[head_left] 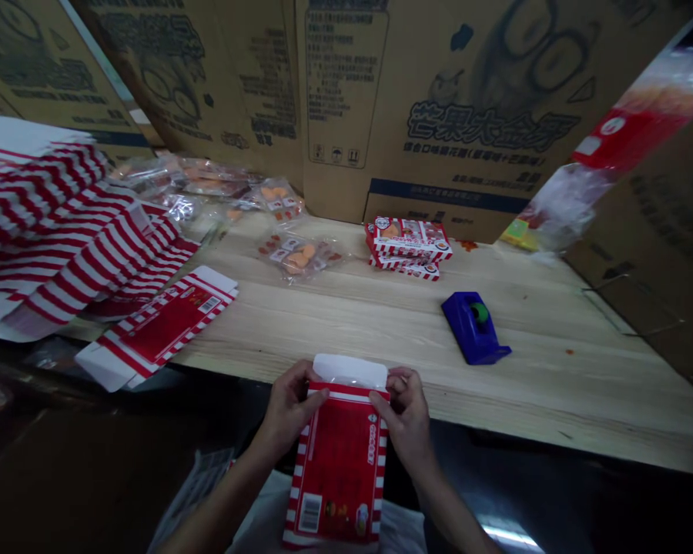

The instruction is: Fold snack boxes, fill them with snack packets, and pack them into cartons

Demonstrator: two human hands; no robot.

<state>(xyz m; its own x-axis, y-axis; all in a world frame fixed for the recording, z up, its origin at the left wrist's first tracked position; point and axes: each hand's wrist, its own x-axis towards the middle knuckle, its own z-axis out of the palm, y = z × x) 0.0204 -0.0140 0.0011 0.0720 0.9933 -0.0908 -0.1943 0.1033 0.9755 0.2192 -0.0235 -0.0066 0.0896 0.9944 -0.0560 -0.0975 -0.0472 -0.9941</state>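
Note:
I hold a flat red and white striped carton (338, 462) upright over my lap, its white top flap standing open at the table's near edge. My left hand (289, 404) grips the carton's upper left corner, thumb on the front. My right hand (407, 412) grips the upper right corner with fingers curled by the flap. Both hands are closed on the carton.
A wooden table (381, 331) carries a blue tape dispenser (473, 327), stacked filled striped boxes (407, 246), clear snack packets (297, 254), a flat carton (162, 327) and a pile of flat striped cartons (58, 231) at left. Large cardboard boxes (439, 108) wall off the back.

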